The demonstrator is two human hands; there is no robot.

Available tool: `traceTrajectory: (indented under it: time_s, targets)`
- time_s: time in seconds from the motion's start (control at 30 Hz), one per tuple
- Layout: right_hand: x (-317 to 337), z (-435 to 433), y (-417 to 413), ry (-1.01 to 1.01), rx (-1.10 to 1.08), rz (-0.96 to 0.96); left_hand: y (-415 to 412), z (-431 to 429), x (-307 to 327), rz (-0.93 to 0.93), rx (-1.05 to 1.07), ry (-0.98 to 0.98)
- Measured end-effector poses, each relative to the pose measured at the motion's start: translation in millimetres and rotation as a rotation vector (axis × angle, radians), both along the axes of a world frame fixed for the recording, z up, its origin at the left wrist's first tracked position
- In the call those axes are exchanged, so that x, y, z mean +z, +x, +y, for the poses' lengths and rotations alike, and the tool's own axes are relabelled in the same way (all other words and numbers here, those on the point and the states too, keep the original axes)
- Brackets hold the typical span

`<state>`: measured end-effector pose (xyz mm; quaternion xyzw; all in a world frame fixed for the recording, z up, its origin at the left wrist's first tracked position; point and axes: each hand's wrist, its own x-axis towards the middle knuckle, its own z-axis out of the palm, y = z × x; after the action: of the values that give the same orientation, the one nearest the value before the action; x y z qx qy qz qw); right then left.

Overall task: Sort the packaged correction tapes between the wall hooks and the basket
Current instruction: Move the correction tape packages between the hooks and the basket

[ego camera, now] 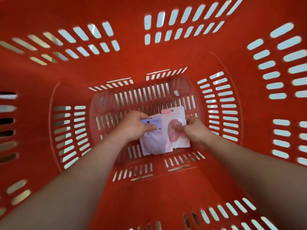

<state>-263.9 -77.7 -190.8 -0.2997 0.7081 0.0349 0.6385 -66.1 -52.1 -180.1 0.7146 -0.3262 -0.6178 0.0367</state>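
Basket [149,52]: deep red plastic, slotted walls and floor, fills the whole view. Both bare arms reach down to its bottom.

Left hand [132,126]: pinching the purple pack [152,143] near its top edge, thumb laid across the front. Right hand [196,130]: gripping the pink pack [178,138], thumb pressed on the clear blister, fingers curled behind the card's right edge.

Packs: both low over the basket floor, near the front, side by side and overlapping at the middle. Which one lies on top I can't quite tell. A pale edge shows behind them near the top, maybe a third card.

Handling, my read: light things, thin card backing with a raised plastic bubble. The card should flex and crease if squeezed hard, and the bubble looks slick and could dent. Better hold is on the flat card margin, leaving the punched hang hole at the top free for a hook.

Small pale scrap [176,92] on the floor slats further back, too small to name.

Hard to see: wall hooks are nowhere in view. Print on the packs is blurred. Fingers under the cards are hidden, and whether the packs touch the floor is unclear.
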Motion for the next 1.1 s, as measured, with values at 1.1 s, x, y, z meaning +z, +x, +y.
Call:
traceTrajectory:
  time_s: [1.1]
  targets:
    - [348.3,-68.1,41.1,-0.233,0.235,-0.379,0.6,-48.4,332.8,0.091,0.725,-0.468]
